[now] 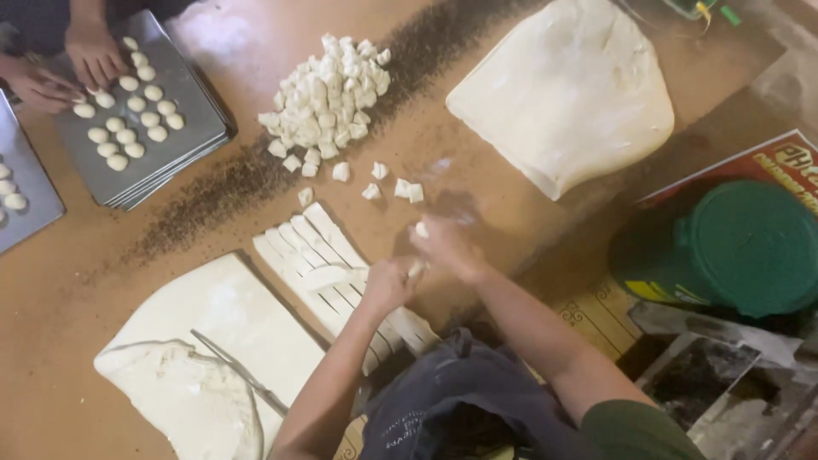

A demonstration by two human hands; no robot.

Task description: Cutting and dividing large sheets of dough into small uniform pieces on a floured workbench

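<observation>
Pinching a small piece of dough (421, 229) between the fingers, my right hand (449, 249) is working in the middle of the frame, a little blurred. My left hand (388, 285) is closing on the end of a dough strip (324, 278), just beside the right one; I cannot tell exactly how tight the fingers are pressing.

From the head view, the cut strips (317, 247) are lying side by side at lower centre, about six or seven, some hidden under my arms. I am judging that they could be sticking together again, because they are touching along their edges, and that my forearm could be squashing the ones under it.

Above my hands, about seven loose pieces (373, 191) are lying apart, and above them a pile of cut pieces (328, 94) is sitting at upper centre, too many for counting. A new piece thrown badly could be rolling into the dark scattered powder (213, 204) that is crossing the table (68, 281).

I am counting two big dough sheets: one (567, 89) at upper right, one (213, 349) at lower left, with a thin metal tool (243, 375) resting on it, close to my left elbow, so I could be knocking it.

At upper left, another person's two hands (89, 53) are arranging about sixteen dough balls (128, 111) on a tray (200, 115); a second tray (34, 200) at the left edge is showing some more. One green bucket lid (750, 247) is sitting at right.
</observation>
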